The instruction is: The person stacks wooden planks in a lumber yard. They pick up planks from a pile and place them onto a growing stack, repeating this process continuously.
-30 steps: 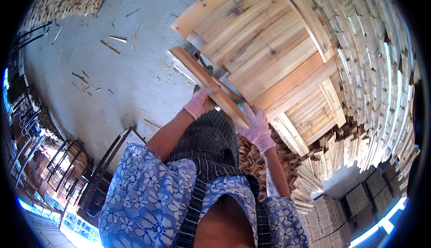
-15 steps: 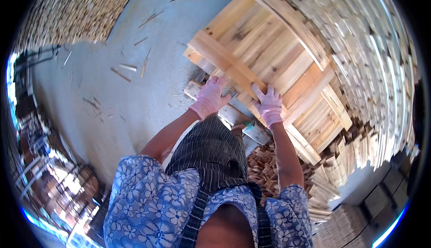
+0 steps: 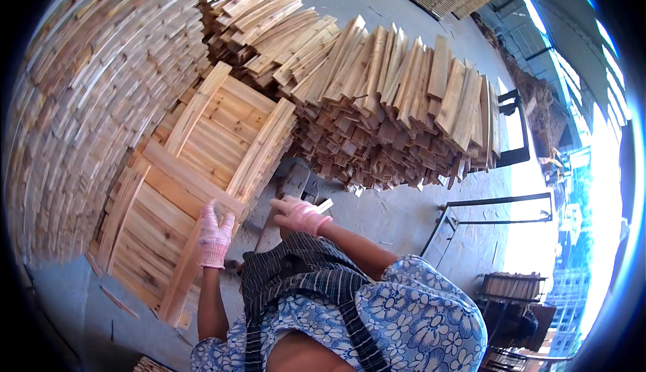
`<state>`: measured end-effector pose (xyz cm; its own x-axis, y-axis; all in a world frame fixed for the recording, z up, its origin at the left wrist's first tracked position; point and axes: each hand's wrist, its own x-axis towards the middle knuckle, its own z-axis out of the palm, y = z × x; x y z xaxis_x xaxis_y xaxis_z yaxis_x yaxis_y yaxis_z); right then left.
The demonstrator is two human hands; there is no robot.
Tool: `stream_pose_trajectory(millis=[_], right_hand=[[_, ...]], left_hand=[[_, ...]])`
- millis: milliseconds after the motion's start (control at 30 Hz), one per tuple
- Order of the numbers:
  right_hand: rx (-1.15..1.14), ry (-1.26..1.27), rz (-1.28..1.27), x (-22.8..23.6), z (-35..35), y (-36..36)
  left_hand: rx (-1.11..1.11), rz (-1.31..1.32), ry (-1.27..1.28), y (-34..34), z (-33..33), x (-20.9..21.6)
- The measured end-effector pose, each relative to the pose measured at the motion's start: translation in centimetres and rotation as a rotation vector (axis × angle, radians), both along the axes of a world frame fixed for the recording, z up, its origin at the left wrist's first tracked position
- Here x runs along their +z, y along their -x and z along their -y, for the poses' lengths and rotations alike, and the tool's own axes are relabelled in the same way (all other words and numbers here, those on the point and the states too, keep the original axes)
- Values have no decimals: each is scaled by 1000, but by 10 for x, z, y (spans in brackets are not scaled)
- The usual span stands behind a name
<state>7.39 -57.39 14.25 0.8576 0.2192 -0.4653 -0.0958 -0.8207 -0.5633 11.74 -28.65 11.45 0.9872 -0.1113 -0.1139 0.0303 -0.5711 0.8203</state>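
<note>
A stack of wooden panels (image 3: 161, 214), made of light planks with cross rails, lies at the left. My left hand (image 3: 215, 236), in a pink glove, is at the panel's near edge beside the middle crosspiece (image 3: 192, 177). Its fingers are apart and I cannot tell whether they press on the wood. To its right, my right hand (image 3: 299, 214), also gloved in pink, is open with fingers stretched toward the panels. It is over the narrow timber (image 3: 270, 231) by the floor, and nothing shows in its grasp.
Beyond the panels stands a big pile of loose wooden slats (image 3: 397, 109). A tall wall of stacked boards (image 3: 101, 96) rises at the left. A dark metal frame (image 3: 498, 202) stands on the floor at the right, and scraps lie about.
My view has turned to the right, so the panels now lie at my left and the slat pile is in front. The right hand has come off the panel edge.
</note>
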Motion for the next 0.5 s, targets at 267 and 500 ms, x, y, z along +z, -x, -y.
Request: stream_pose_trajectory(millis=[267,500], right_hand=[[-1733,-466,885,112,321,111],[-1830,-1491,996,124,438,83]], left_hand=[[-833,-133,236,-64,270,78],[-1091,14,155,-112,572,183]])
